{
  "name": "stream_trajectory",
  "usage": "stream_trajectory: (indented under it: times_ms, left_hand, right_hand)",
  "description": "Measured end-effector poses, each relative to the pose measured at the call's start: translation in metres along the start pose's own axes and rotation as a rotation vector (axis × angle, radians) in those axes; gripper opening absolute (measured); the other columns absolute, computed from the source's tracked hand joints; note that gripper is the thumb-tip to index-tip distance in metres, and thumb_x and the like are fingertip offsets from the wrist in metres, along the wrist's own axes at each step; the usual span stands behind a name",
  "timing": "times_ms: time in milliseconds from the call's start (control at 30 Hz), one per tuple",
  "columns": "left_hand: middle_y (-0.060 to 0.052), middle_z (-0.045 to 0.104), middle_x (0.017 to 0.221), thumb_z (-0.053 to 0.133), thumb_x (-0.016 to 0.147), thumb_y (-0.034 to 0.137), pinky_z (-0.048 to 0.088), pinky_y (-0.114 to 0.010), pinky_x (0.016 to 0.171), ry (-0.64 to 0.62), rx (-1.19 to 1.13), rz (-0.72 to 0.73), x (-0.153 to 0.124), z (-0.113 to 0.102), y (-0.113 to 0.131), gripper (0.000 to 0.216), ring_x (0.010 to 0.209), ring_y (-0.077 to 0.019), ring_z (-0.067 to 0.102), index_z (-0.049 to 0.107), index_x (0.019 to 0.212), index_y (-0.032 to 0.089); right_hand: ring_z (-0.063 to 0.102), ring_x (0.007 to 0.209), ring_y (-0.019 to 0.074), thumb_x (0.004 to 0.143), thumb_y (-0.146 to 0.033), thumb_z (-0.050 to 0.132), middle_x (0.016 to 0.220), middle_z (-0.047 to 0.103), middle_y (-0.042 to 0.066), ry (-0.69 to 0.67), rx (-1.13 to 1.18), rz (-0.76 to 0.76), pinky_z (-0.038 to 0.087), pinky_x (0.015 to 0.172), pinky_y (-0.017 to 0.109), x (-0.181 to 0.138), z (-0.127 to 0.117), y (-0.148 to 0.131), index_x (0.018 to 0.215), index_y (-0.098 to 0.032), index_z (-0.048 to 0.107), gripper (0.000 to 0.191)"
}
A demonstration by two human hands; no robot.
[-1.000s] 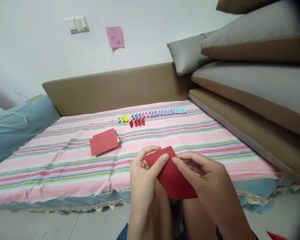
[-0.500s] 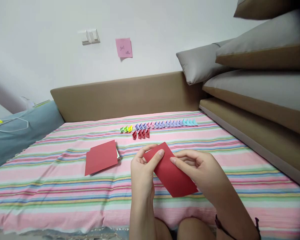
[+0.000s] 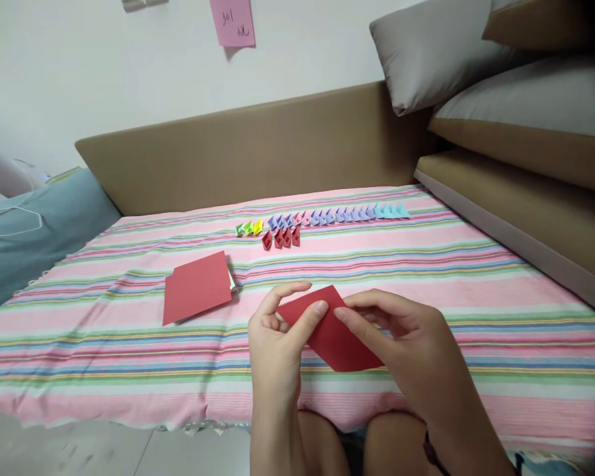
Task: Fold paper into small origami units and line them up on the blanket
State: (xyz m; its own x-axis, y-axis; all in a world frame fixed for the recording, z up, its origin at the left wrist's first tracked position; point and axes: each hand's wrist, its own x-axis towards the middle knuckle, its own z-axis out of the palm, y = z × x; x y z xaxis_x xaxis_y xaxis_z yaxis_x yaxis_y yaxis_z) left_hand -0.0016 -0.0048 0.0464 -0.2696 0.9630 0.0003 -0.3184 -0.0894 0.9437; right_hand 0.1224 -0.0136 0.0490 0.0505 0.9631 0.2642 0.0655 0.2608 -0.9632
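Note:
A sheet of red paper (image 3: 344, 344), seemingly folded in half, is held up between my two hands over the striped cloth. My left hand (image 3: 282, 330) pinches its left side, thumb flat on the front and index finger raised along the top edge. At the right edge, my right hand (image 3: 396, 337) grips it with thumb in front and fingers behind. Left of my hands lies a stack of red paper (image 3: 198, 287), with paler sheets peeking out at its right side. Beyond, several small dark red folded paper pieces (image 3: 286, 238) stand in a short row.
Behind these runs a longer row of folded paper pieces (image 3: 350, 215) in green, yellow, purple, pink and blue. A brown backrest (image 3: 248, 155) borders the far side. Grey and brown cushions (image 3: 515, 152) are piled at right. A pink sticky note (image 3: 233, 23) hangs on the wall.
The camera view has tipped downward, so the wall and backrest sit higher and floor shows at the lower left. My left index finger has lifted, and the red paper is tilted flatter.

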Motion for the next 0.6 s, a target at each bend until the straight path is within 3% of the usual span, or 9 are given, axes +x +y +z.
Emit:
stream_trajectory:
  times_ms: [600]
  left_hand:
    - [0.001,0.065,0.052,0.082,0.056,0.024,0.045,-0.016,0.045,0.015,-0.035,-0.021,-0.0035,0.0019,0.0021,0.036,0.043,-0.0084,0.056,0.065,0.087,0.017]
  right_hand:
    - [0.067,0.069,0.0147,0.078,-0.027,0.066,0.077,0.072,-0.001,0.0,-0.032,-0.001,0.054,0.061,0.022,-0.0015,-0.0007,-0.0005,0.076,-0.024,0.072,0.007]
